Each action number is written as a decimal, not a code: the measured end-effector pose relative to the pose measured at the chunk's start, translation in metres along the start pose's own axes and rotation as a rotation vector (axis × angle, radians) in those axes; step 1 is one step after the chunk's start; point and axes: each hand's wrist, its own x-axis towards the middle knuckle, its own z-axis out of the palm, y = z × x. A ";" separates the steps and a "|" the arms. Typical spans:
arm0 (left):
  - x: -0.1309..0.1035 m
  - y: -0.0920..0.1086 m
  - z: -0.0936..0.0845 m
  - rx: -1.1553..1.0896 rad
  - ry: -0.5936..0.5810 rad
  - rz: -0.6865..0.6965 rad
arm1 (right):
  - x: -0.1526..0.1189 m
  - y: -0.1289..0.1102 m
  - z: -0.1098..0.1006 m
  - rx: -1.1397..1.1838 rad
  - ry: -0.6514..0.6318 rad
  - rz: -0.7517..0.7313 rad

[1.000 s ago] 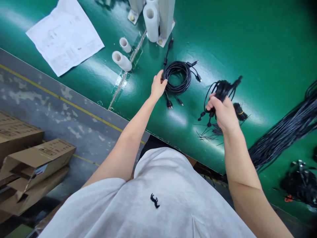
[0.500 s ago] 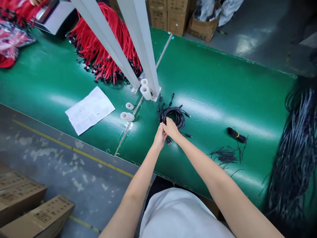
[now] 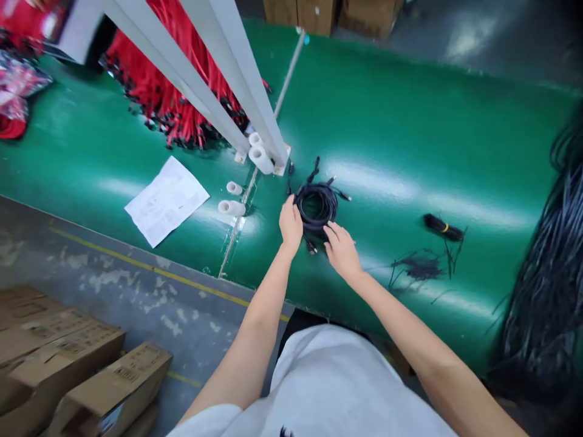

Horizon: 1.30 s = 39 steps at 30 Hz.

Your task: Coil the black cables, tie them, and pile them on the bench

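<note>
A coiled black cable (image 3: 334, 209) lies on the green table, its connector ends sticking out around the ring. My left hand (image 3: 290, 224) is at the coil's left side, with its fingers closed on the cable. At the lower right of the coil is my right hand (image 3: 341, 247), fingers apart and their tips near or on the cable's edge. To the right lie a bundle of black ties (image 3: 443, 228) with a yellow band and some loose black ties (image 3: 421, 266).
Grey metal posts (image 3: 255, 91) rise behind the coil, with white rolls (image 3: 260, 156) at their feet. A white sheet (image 3: 167, 201) and red cables (image 3: 173, 91) are on the left. Long black cables (image 3: 546, 285) cover the right end. Cardboard boxes (image 3: 109, 379) stand on the floor.
My hands were together at the coil's lower left and have come apart. The right hand has moved right along the coil and opened. The whole view has shifted somewhat.
</note>
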 end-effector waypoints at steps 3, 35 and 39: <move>0.013 -0.009 0.008 -0.076 0.004 0.008 | -0.067 0.012 0.003 0.102 -0.203 0.072; -0.170 0.016 -0.026 -0.152 0.027 -0.327 | -0.406 0.121 0.010 0.318 -0.299 1.067; -0.297 0.038 0.011 -0.084 -0.346 -0.295 | -0.423 0.179 -0.013 0.375 -0.154 1.044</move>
